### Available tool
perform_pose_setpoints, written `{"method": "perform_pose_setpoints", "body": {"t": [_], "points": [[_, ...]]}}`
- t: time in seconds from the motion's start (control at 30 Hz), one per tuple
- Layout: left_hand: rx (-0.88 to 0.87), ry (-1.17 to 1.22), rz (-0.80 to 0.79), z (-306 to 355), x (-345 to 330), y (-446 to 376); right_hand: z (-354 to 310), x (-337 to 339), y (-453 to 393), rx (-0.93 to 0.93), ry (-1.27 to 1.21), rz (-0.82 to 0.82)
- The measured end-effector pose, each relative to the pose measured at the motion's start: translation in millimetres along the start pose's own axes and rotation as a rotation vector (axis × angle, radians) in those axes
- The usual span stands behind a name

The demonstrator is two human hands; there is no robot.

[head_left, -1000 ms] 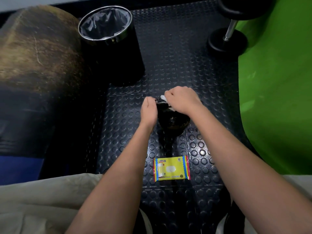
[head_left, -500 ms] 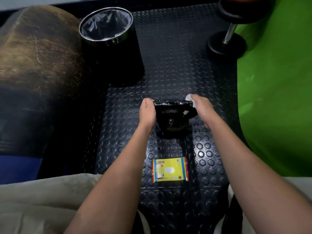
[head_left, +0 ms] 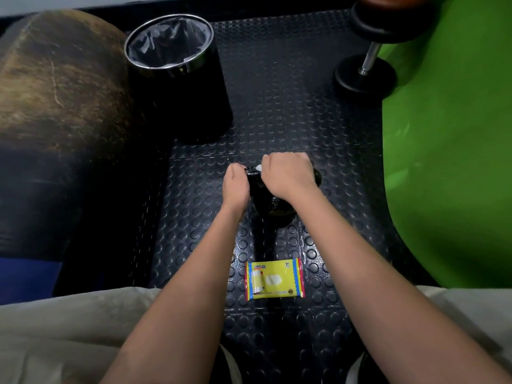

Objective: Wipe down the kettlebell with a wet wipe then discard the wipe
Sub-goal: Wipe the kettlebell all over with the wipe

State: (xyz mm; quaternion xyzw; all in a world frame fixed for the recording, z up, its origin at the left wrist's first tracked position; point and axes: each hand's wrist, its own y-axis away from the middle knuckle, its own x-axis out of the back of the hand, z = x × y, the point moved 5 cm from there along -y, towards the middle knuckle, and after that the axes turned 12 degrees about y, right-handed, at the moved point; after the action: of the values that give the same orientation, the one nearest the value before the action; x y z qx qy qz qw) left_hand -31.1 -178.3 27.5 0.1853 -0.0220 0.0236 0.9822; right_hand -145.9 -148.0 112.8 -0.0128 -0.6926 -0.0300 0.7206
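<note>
A black kettlebell stands on the studded rubber floor in the middle of the view. My left hand grips the left end of its handle. My right hand is curled over the handle with a white wet wipe under its fingers; only a small corner of the wipe shows. Most of the handle is hidden by my hands. A black bin with a metal rim and dark liner stands at the back left, open at the top.
A yellow wet-wipe packet lies flat on the floor just in front of the kettlebell. A dumbbell stands at the back right beside a green mat. A large brown and black padded object fills the left side.
My right hand has slid with the wipe from the right end of the handle back to its left part, close to my left hand. The left hand has stayed on the handle.
</note>
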Motion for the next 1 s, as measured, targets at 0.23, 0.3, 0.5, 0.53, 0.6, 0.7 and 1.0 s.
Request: {"method": "perform_pose_setpoints", "body": {"t": [0.23,0.3,0.5,0.53,0.6,0.7,1.0], "points": [[0.005,-0.012,0.004,1,0,1,17,-21,-1,-0.120,-0.222,0.015],[-0.011,-0.026,-0.008,2,-2,3,24,-21,0,-0.140,-0.260,0.020],[-0.014,-0.031,-0.020,2,-2,4,54,-30,17,-0.263,-0.444,0.107],[-0.010,-0.036,-0.019,2,-1,4,60,-35,22,-0.318,-0.537,0.114],[-0.004,-0.043,-0.020,1,-1,4,72,-50,31,-0.465,-0.819,0.104],[-0.011,-0.051,-0.016,1,-2,4,76,-68,40,-0.647,-1.158,0.047],[0.015,-0.012,0.028,0,-2,5,71,-114,49,-0.918,-1.698,-0.223]]}}
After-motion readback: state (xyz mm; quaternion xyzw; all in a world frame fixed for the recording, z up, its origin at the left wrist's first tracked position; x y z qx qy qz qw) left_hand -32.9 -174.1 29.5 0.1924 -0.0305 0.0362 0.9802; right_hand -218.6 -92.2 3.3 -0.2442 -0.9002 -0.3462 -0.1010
